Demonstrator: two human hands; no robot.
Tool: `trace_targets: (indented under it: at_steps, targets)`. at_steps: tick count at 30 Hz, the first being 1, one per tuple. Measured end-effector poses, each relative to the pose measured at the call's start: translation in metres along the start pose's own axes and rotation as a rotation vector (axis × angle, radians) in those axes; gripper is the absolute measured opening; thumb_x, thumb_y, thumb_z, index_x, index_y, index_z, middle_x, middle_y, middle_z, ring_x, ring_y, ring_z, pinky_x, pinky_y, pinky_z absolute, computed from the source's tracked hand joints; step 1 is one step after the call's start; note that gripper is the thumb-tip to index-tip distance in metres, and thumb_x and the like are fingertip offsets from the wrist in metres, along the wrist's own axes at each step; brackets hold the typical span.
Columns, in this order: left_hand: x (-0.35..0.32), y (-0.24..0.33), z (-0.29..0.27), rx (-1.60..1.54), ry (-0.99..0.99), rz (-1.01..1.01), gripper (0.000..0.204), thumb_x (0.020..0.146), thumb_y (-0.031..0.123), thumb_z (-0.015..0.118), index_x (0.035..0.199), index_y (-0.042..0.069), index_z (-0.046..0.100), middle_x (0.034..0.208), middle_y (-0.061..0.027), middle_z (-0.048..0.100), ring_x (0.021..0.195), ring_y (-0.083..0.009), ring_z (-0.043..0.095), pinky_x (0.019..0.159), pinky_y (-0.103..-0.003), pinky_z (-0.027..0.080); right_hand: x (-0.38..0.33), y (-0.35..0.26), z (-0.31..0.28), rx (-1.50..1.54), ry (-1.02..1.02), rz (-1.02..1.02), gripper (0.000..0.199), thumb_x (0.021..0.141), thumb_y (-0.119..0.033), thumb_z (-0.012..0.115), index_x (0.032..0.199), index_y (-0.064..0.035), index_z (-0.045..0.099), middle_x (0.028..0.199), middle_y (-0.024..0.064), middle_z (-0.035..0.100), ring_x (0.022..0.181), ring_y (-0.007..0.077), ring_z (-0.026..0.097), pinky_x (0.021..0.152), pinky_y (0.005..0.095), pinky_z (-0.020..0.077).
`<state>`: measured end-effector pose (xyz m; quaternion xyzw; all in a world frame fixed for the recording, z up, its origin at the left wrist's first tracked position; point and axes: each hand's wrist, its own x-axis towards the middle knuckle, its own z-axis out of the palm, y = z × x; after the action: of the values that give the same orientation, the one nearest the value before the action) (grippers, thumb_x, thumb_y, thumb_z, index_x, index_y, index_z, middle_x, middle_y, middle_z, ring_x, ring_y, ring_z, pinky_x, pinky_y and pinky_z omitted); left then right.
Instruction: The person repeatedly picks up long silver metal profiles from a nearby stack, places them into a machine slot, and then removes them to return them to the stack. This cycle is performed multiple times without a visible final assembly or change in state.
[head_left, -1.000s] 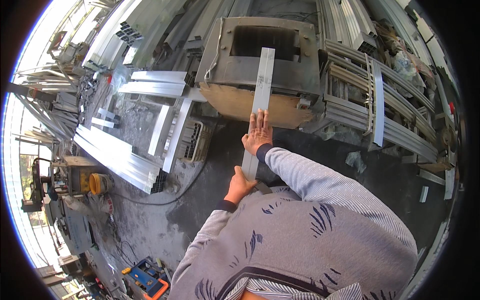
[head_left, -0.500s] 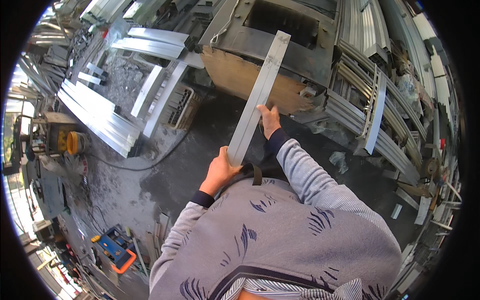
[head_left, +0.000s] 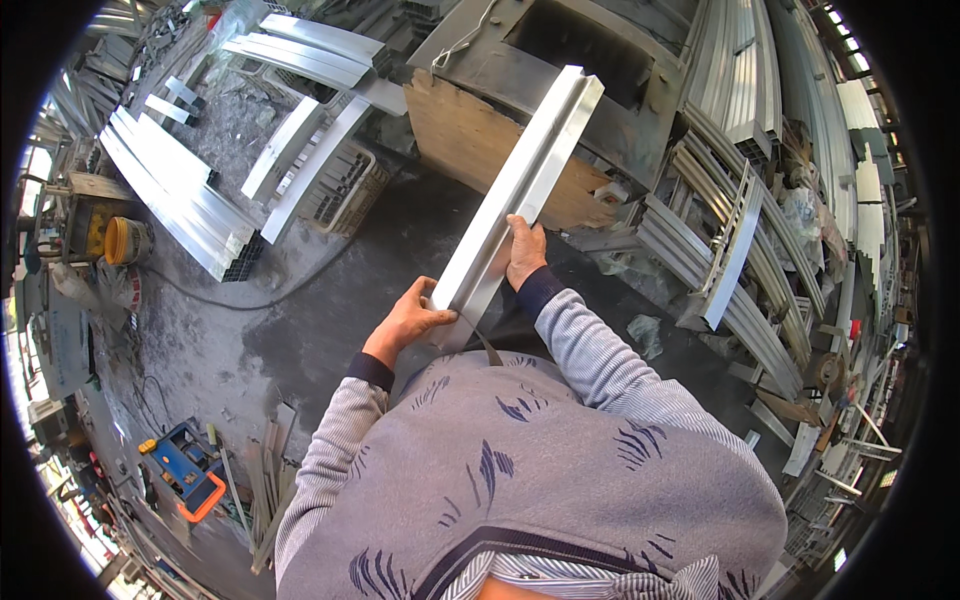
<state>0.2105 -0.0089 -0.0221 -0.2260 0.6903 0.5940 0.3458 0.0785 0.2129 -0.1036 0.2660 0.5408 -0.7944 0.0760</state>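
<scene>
A long silver metal profile slants away from my body, its far end over the dark machine. Along its length run a raised edge and a groove. My left hand grips the near end, with the thumb lying across it. Farther up, on the right side, my right hand is closed around the profile's edge; some of its fingers are hidden beneath.
Ahead stands a dark metal machine with a torn wooden board on its front. Silver profiles lie stacked at left beside a plastic crate. More profiles fill the right side. A blue toolbox sits lower left.
The metal profile has been turned about its length, so a grooved side now faces up. My hands have shifted slightly left with it, and the view has shifted a little.
</scene>
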Motion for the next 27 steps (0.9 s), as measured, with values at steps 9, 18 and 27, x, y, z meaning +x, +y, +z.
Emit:
trace_targets:
  at_steps: [9,18,27]
  targets:
    - [0.026,-0.025,0.017,-0.159,-0.227,0.071,0.063,0.081,0.035,0.095,0.129,0.002,0.070,0.118,-0.0125,0.076,0.110,-0.0268,0.069,0.104,-0.039,0.050,-0.007,0.003,0.002,-0.195,0.062,-0.028,0.041,0.094,-0.019,0.070,0.125,0.0022,0.054,0.115,0.0157,0.067,0.105,0.0272,0.067,0.096,0.0423,0.0548]
    - [0.031,-0.008,0.027,-0.143,-0.235,0.022,0.053,0.083,0.032,0.093,0.121,0.001,0.073,0.108,-0.0070,0.076,0.098,-0.0199,0.069,0.092,-0.036,0.054,-0.008,-0.062,0.022,-1.159,0.131,-0.602,0.089,0.082,-0.030,0.079,0.155,0.0031,0.039,0.155,0.0297,0.041,0.146,0.0470,0.038,0.122,0.0538,0.0338]
    - [0.085,0.072,0.043,-0.138,-0.228,0.160,0.035,0.090,0.019,0.086,0.117,0.000,0.074,0.107,-0.0061,0.077,0.093,-0.0173,0.071,0.087,-0.033,0.056,0.060,-0.117,0.063,-1.527,0.206,-0.677,0.097,0.084,-0.042,0.073,0.162,-0.0011,0.033,0.169,0.0278,0.022,0.155,0.0572,0.018,0.129,0.0605,0.0203]
